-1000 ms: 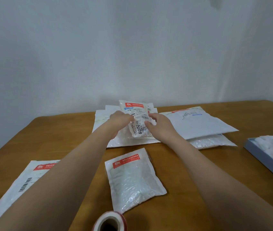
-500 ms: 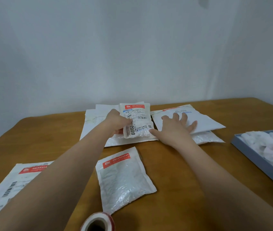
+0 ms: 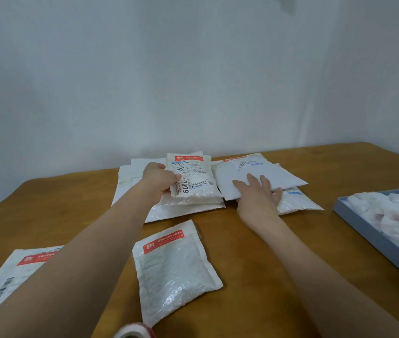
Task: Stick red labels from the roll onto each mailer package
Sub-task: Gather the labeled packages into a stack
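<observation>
Head view. The left hand (image 3: 159, 178) grips a small bubble mailer (image 3: 192, 178) by its left edge, fingers curled round it, at the far middle of the desk (image 3: 254, 264). That mailer carries a red label (image 3: 188, 158) along its top edge and lies on a stack of white mailers (image 3: 181, 208).

The right hand (image 3: 258, 193) lies flat, fingers straight and spread, on a large white mailer (image 3: 262, 176) just right of the stack. A clear bubble mailer (image 3: 296, 203) lies under it. Whether the large white one bears a red strip at its far edge cannot be told with certainty; a thin red line shows there.

Near centre, a bubble mailer (image 3: 176, 272) lies labelled in red. At near left, a flat white mailer (image 3: 3, 281) is also labelled. The label roll (image 3: 135, 331) sits at the near edge, partly cut off, untouched by either hand.

A blue tray (image 3: 374, 237) at right holds crumpled white backing scraps.

Judgement: at least three mailers are done; the far stack and the right-hand pair appear to remain. The current step looks like sorting for the next unlabelled piece.
</observation>
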The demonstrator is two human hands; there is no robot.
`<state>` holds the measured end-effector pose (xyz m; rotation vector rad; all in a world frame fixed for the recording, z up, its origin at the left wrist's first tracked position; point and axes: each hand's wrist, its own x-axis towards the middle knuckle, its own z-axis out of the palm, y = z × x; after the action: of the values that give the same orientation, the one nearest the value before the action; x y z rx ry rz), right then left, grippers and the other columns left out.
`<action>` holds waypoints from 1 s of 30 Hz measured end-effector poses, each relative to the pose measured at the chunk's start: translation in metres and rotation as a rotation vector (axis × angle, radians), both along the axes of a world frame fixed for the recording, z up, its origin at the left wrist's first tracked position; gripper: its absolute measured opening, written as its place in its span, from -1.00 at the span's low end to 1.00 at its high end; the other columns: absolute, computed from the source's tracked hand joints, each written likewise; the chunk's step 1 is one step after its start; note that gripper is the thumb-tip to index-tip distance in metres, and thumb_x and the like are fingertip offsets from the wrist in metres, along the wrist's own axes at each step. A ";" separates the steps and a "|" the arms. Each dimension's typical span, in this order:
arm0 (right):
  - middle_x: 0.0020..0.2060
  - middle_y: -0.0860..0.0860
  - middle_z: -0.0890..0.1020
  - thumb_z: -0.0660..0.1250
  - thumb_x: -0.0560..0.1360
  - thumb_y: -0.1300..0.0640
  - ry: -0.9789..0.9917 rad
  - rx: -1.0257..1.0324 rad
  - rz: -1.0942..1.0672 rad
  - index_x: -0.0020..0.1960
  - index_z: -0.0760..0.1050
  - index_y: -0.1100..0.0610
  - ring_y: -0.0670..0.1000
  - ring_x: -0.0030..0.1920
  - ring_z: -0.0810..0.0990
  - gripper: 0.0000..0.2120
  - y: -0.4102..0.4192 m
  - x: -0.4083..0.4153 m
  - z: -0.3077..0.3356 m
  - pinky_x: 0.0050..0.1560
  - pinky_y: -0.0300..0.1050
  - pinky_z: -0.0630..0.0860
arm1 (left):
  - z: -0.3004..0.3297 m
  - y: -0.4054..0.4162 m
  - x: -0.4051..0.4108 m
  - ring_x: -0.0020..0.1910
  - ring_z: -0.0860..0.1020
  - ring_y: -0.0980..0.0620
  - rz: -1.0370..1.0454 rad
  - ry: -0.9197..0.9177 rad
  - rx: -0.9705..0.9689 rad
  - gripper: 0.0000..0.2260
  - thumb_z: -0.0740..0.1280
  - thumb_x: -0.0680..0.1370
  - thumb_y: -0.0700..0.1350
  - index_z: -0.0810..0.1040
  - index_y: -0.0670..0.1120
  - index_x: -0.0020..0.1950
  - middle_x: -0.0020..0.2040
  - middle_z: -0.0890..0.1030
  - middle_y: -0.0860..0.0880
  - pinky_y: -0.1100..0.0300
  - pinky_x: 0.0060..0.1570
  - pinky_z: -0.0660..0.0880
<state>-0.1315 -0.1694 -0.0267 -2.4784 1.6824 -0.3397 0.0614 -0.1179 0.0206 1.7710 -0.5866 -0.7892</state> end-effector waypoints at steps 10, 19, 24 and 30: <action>0.53 0.00 0.13 0.23 0.54 0.26 -0.081 -0.046 0.048 0.47 0.25 -0.08 0.12 0.54 -0.09 -0.45 0.007 -0.002 -0.004 0.49 0.28 -0.14 | -0.011 -0.010 -0.003 0.03 0.61 -0.15 -0.024 -0.023 -0.059 -0.63 0.36 0.53 -0.35 0.41 -0.21 0.32 0.22 0.56 -0.20 0.03 0.01 0.58; 0.53 0.07 0.10 0.24 0.54 0.24 -0.201 -0.065 0.093 0.45 0.29 0.00 0.12 0.54 -0.11 -0.50 0.029 0.001 0.008 0.50 0.20 -0.17 | 0.009 0.015 0.000 0.13 0.55 -0.10 0.034 -0.030 -0.095 -0.90 0.32 0.55 -0.33 0.54 -0.16 -0.10 0.12 0.55 -0.11 0.13 0.06 0.57; 0.40 0.10 0.30 0.24 0.55 0.23 -0.422 -0.099 0.220 0.33 0.45 0.09 0.09 0.44 0.12 -0.65 0.054 0.003 0.017 0.39 -0.13 0.14 | 0.015 0.045 0.003 -0.06 0.58 -0.04 0.032 -0.020 -0.016 -0.79 0.33 0.54 -0.31 0.53 -0.22 0.18 0.15 0.53 -0.13 0.11 0.09 0.58; 0.35 0.06 0.33 0.30 0.54 0.09 -0.393 0.240 0.288 0.34 0.41 0.05 0.08 0.36 0.31 -0.63 0.092 0.002 0.025 0.29 -0.16 0.31 | 0.010 0.096 -0.001 0.03 0.55 -0.08 -0.012 -0.019 0.093 -0.69 0.33 0.55 -0.29 0.47 -0.23 0.29 0.12 0.54 -0.16 0.15 -0.10 0.61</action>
<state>-0.1292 -0.0774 -0.0014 -2.2505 1.1270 -0.5152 0.0603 -0.0223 0.0304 1.8634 -0.5821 -0.8208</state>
